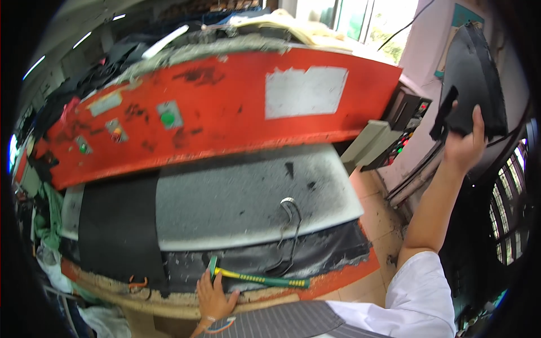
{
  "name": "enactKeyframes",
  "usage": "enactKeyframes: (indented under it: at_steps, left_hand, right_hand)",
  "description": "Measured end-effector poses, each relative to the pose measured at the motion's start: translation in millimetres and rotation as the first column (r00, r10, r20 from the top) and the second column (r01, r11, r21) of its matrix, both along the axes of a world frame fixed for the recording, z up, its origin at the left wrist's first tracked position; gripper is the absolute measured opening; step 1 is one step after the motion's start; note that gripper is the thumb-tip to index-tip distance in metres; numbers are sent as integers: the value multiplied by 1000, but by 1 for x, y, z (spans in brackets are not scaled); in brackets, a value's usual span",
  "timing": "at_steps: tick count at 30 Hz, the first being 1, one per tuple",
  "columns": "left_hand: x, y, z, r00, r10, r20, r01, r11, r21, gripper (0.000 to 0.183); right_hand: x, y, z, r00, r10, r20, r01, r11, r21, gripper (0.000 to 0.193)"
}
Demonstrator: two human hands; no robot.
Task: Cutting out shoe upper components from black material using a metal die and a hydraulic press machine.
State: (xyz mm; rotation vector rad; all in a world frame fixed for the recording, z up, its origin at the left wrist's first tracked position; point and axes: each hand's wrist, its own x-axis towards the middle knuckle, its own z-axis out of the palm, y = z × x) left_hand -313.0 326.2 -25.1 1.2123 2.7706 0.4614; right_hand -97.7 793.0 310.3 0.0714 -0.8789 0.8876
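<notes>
My right hand is raised at the far right, closed on a stack of black sheet material with ragged edges. Down at the front edge of the machine, my left hand lies with its fingers spread, holding nothing. Its fingertips are by the head of a hammer with a green and yellow handle. Beyond the hammer, a curved metal cutting die lies partly on the whitish cutting board. A wide black sheet covers the board's left part and hangs over its front edge.
A red machine beam with several round buttons spans above the board. At its right end is a control box with small lights. Orange-handled scissors or a similar tool rests at the front left. Dark cloth is heaped behind.
</notes>
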Motion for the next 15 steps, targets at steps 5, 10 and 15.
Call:
enactKeyframes:
  at_steps: [5, 10, 15]
  left_hand:
    - [-9, -16, -40, 999, -18, 32, 16, 998, 62, 75]
    - [-10, -30, -66, 994, -88, 71, 72, 975, 211, 77]
    - [-29, -58, -75, 953, -103, 285, -76, 829, 554, 70]
  right_hand:
    - [-98, -181, -125, 877, -256, 408, 266, 963, 34, 39]
    - [-185, -286, -177, 558, -301, 774, -153, 879, 452, 72]
    - [-226, -306, -224, 267, -131, 955, -461, 852, 246, 69]
